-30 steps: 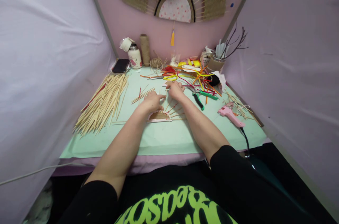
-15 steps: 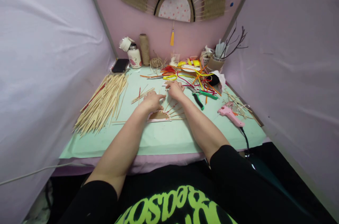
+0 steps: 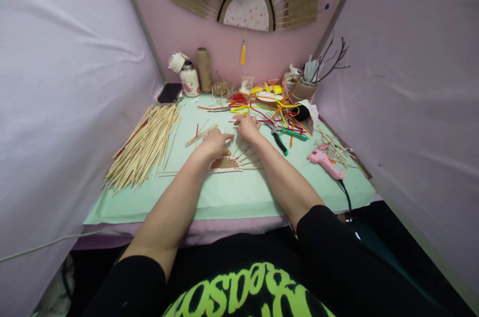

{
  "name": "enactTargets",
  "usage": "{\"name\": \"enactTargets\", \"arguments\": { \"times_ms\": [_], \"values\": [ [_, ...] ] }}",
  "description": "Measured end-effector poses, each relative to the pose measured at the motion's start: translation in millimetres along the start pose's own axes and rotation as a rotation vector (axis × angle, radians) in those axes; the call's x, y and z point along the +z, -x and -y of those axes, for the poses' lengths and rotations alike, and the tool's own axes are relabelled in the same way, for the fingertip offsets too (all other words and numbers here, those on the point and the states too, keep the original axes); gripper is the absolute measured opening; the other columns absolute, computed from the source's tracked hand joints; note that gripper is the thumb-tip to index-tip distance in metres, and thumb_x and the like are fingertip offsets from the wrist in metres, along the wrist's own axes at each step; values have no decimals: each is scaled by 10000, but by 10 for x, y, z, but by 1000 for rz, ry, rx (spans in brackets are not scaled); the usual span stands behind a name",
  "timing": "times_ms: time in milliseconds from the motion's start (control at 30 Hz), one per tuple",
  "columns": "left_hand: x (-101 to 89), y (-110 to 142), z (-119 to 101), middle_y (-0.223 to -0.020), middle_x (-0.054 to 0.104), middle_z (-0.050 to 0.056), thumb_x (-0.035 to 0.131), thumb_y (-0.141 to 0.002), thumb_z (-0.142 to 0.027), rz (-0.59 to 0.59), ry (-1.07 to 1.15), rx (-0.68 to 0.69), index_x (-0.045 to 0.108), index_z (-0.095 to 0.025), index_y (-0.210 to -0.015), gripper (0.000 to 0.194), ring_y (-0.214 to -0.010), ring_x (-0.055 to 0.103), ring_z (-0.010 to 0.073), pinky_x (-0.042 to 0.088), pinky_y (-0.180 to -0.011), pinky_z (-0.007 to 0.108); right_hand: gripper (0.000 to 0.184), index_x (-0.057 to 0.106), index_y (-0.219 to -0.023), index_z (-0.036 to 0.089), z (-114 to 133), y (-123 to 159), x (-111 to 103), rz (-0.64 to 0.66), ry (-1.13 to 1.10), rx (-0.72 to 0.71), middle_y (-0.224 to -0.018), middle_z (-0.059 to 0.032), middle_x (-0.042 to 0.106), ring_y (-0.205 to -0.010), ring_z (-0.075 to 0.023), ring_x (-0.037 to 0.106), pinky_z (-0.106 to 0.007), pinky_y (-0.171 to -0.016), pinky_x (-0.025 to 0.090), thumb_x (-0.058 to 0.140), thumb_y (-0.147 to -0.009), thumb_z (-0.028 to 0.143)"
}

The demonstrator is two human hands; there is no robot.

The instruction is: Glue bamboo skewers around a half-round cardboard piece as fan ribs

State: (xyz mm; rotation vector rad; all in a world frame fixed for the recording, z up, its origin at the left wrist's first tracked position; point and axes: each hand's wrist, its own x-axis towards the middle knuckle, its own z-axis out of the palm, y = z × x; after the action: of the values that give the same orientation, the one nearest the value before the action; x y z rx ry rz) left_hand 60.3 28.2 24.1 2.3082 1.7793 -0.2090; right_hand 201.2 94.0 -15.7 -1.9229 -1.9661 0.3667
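On the table lies a small brown half-disc (image 3: pixel 225 163) with a pale, knotted-looking rim, and thin wooden sticks (image 3: pixel 250 160) spread outward from it like a fan. My left hand (image 3: pixel 216 143) rests over its left side, thumb and forefinger stretched apart, the thumb close to the rim. Just beyond, my right hand (image 3: pixel 247 127) has its fingers curled in a pinch at the far end of a thin wooden stick (image 3: pixel 235 133) that stands between the two hands. The left hand covers part of the half-disc. A few loose sticks (image 3: pixel 202 135) lie left of the hands.
A big stick pile (image 3: pixel 144 147) lies left; a pink glue gun (image 3: pixel 325 162) with its cord lies right. Green-handled pliers (image 3: pixel 280 142), yellow-handled scissors (image 3: pixel 239 109) and coloured stems (image 3: pixel 288 112) lie beyond. A bottle (image 3: pixel 190 80), phone (image 3: pixel 170 93) and twine (image 3: pixel 204 70) stand at the back.
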Motion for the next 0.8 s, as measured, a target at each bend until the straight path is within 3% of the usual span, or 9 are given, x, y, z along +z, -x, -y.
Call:
{"name": "enactTargets", "arguments": {
  "times_ms": [800],
  "values": [
    [11, -10, 0, -1322, 544, 107, 751, -743, -437, -5, 29, -4, 500, -366, -1432, 736, -1299, 446, 353, 407, -1010, 392, 369, 740, -1046, 317, -2, 4, 3, 3, 13, 4, -1311, -52, 549, -1232, -273, 404, -440, -1004, 291, 494, -838, 137]
  ]
}}
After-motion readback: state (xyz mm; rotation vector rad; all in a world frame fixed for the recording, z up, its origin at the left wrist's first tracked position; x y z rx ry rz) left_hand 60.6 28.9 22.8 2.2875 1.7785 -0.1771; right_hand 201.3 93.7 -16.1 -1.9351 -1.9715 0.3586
